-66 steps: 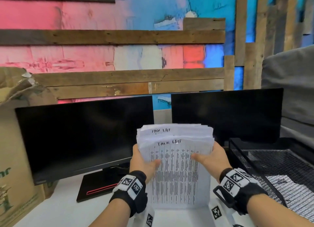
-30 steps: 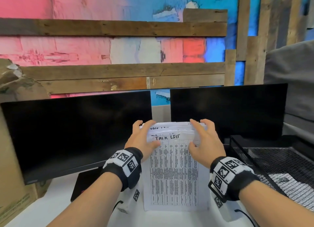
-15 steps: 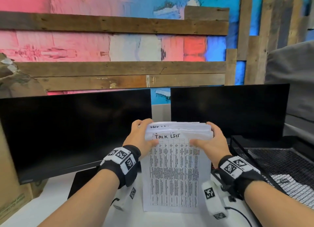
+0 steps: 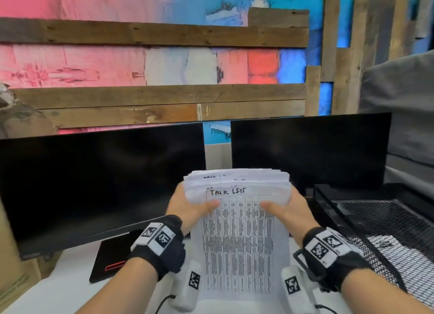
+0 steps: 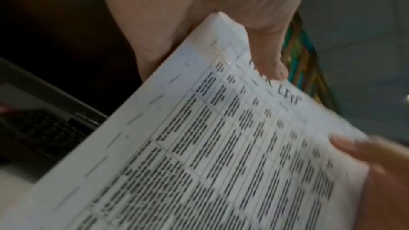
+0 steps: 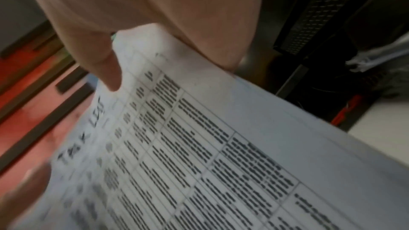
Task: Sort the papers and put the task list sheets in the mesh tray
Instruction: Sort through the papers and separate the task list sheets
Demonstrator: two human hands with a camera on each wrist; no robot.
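Fingers of the left hand and right hand pinch the upright paper stack at centre frame, thumbs in front, while the mesh tray lies lower right, nearer the right hand.

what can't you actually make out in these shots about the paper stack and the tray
- Stack of papers: the sheets behind the front one show only their top edges in the head view, so their headings stay unread.
- Table text on the front sheet: blurred in both wrist views, too small in the head view.
- Mesh tray: cut off by the right edge, contents unclear.
- Left hand and right hand: fingers hidden behind the stack.
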